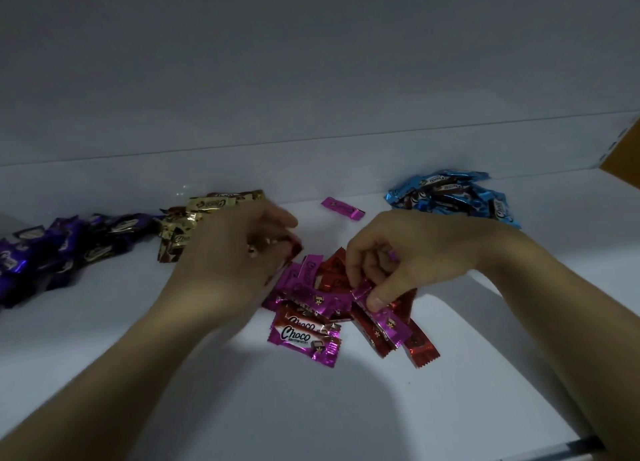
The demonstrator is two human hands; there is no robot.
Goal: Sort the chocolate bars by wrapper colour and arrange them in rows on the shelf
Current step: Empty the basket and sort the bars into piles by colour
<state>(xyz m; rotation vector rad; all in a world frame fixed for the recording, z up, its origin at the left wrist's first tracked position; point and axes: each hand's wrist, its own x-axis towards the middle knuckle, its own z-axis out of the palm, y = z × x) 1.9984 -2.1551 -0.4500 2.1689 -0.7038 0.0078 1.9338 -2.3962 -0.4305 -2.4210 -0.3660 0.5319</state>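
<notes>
A mixed heap of pink and red chocolate bars [311, 308] lies in the middle of the white shelf [311, 408]. My right hand [391, 252] pinches a pink bar [381, 317] at the heap's right side between thumb and fingers. My left hand [235, 252] is over the heap's left edge, fingers curled round a red bar [294, 249], blurred. A single pink bar [342, 208] lies apart behind the heap. Sorted piles stand along the back: purple bars [45, 252] far left, gold bars [194, 218] beside them, blue bars [453, 194] at the right.
The shelf's white back wall [311, 79] rises just behind the piles. A cardboard box corner [623, 155] shows at the far right. The shelf's front edge [554, 452] runs along the bottom right.
</notes>
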